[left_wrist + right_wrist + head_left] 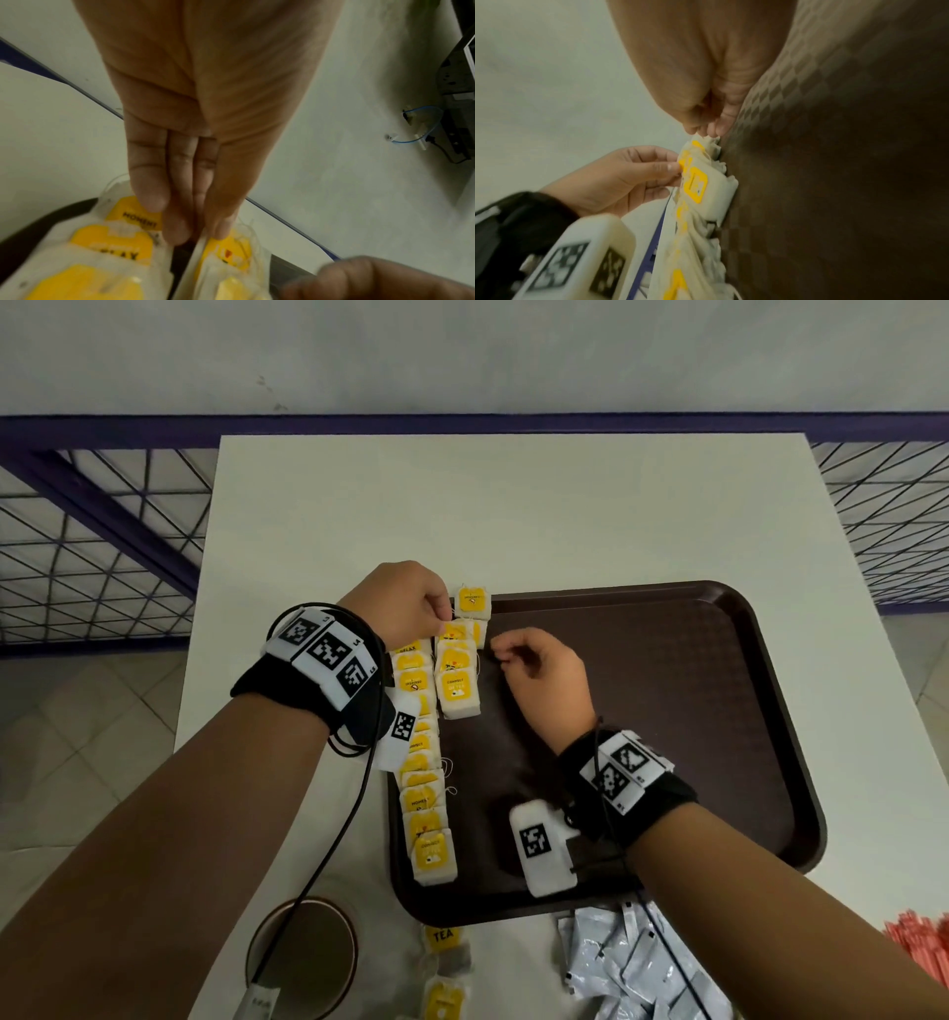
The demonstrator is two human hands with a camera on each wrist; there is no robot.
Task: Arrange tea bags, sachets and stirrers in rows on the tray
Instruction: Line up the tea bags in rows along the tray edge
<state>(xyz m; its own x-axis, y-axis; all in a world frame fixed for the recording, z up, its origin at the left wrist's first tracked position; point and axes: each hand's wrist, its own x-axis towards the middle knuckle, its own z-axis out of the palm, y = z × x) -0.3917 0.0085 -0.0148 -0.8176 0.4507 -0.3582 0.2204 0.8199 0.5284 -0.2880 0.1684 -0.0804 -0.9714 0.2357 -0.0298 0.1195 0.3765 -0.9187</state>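
Working over a pale rectangular counter (513,505), filling a dark brown plastic tray (693,685) from its left edge. Laying one long overlapping row of white paper tea bags with yellow tags (426,793) near-to-far along that edge, and building a second, shorter row (457,680) just beside it on the right. Leaving a heap of white foil sachets (631,963) and a few spare tea bags (442,968) on the counter by the tray's near edge.

Reaching in with the left hand (405,603) from the left, at the far end of the short row. Bringing the right hand (544,670) in from the right over bare tray, just beside that same end. Judging the next placement as turning on one thing: extending the short row away from the body, long axis parallel to the first row, with the left hand nearer.

Pinching a tea bag's yellow tag between left thumb and fingers, visible only from the right wrist; showing just fingertips on the bags from the left wrist. Curling the right fingers, tips pressed at a bag's crinkled edge, without showing clearly whether gripping anything.
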